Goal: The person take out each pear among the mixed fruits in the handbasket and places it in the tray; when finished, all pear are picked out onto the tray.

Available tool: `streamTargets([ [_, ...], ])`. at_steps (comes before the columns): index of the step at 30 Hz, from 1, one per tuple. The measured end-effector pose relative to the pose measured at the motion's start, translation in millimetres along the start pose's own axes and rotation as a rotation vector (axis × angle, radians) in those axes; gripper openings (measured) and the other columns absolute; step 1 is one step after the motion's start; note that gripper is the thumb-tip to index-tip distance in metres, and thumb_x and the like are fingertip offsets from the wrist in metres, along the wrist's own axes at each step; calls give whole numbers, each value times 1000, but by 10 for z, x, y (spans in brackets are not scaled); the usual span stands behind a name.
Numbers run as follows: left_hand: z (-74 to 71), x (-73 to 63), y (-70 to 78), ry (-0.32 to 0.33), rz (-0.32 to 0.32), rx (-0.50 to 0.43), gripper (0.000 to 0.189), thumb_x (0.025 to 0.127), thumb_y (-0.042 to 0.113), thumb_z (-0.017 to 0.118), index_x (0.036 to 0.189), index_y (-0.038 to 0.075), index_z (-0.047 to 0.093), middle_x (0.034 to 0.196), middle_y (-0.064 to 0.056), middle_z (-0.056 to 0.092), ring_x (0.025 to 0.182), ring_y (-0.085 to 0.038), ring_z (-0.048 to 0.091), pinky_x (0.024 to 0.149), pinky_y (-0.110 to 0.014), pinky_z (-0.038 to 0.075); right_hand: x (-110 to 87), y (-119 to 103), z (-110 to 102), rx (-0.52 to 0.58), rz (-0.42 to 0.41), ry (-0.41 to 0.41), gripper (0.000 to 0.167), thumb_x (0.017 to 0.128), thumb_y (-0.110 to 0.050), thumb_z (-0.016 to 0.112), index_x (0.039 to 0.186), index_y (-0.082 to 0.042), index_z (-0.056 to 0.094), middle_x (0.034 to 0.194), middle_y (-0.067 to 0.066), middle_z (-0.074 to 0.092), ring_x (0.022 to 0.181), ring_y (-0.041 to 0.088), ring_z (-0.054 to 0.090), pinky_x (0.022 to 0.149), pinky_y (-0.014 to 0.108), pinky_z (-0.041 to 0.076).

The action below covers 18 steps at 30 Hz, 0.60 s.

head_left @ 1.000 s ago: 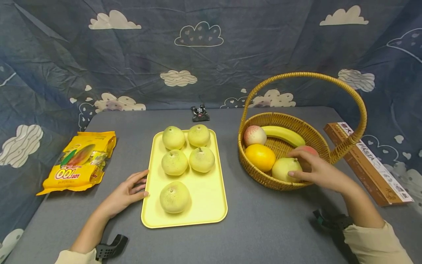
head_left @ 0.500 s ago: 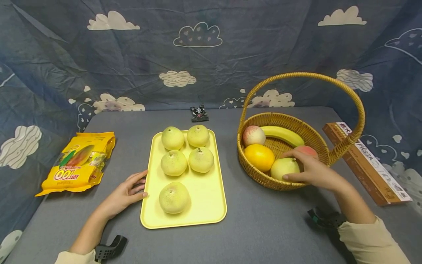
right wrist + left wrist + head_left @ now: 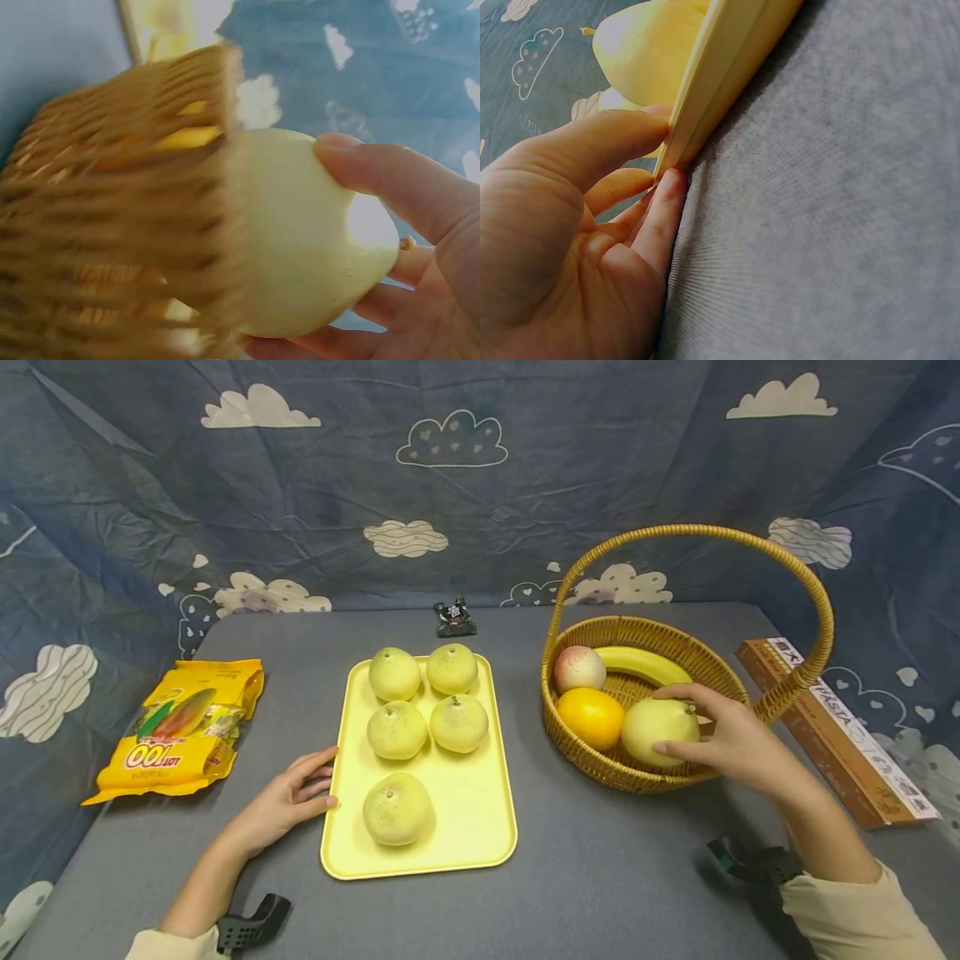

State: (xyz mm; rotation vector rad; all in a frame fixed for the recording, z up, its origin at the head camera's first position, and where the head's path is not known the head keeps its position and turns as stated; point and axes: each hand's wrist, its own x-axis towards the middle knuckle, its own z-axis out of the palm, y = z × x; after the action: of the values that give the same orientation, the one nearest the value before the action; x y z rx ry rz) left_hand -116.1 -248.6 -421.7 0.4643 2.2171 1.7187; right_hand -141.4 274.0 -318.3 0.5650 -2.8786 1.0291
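My right hand [image 3: 731,739] holds a small pale-green melon [image 3: 656,732], thumb on the near side and fingers on the far side, inside the wicker basket [image 3: 600,772]. In the right wrist view the woven wall hides part of that melon [image 3: 307,232], whose short stem points toward the palm. On the left, my left hand [image 3: 281,802] touches the left rim of a yellow tray [image 3: 465,827], fingers and thumb spaced along it. The left wrist view shows the thumb [image 3: 622,139] right at the tray's edge. Several similar melons [image 3: 397,810] sit on the tray.
Beside the held melon in the basket are an orange-yellow fruit [image 3: 590,718], a peach [image 3: 580,668] and a banana [image 3: 641,664]; a tall handle [image 3: 686,529] arches above. A yellow candy bag [image 3: 183,727], a black wrapped packet [image 3: 455,617] and a pasta box [image 3: 840,731] lie around.
The right hand has taken hold of the melon, raised it slightly and tipped its stem to the right. The hand now covers the pink fruit behind it. The left hand stays put.
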Motion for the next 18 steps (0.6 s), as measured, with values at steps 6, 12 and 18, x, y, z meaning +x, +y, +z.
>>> streamTargets([
  [6, -13, -4, -12, 5, -11, -1, 70, 86, 9, 61, 140, -5, 20, 135, -25, 21, 118, -26, 36, 90, -16, 40, 39, -396, 42, 26, -156, 94, 62, 66, -9, 81, 121, -11, 54, 115, 5, 55, 97, 15, 49, 74, 11, 42],
  [12, -24, -7, -26, 11, -10, -3, 71, 85, 8, 62, 141, -3, 20, 135, -24, 23, 116, -14, 40, 91, -17, 40, 122, -695, 435, 144, -312, 36, 62, 63, -7, 82, 118, -10, 55, 115, -1, 55, 103, 9, 47, 77, 22, 44],
  [18, -29, 0, -49, -3, -12, -6, 70, 86, 9, 61, 141, -2, 19, 136, -23, 21, 117, -16, 38, 91, -17, 40, 196, -822, 927, 265, -317, -123, 56, 67, -15, 80, 117, -14, 55, 120, -2, 52, 112, 15, 44, 93, 28, 39],
])
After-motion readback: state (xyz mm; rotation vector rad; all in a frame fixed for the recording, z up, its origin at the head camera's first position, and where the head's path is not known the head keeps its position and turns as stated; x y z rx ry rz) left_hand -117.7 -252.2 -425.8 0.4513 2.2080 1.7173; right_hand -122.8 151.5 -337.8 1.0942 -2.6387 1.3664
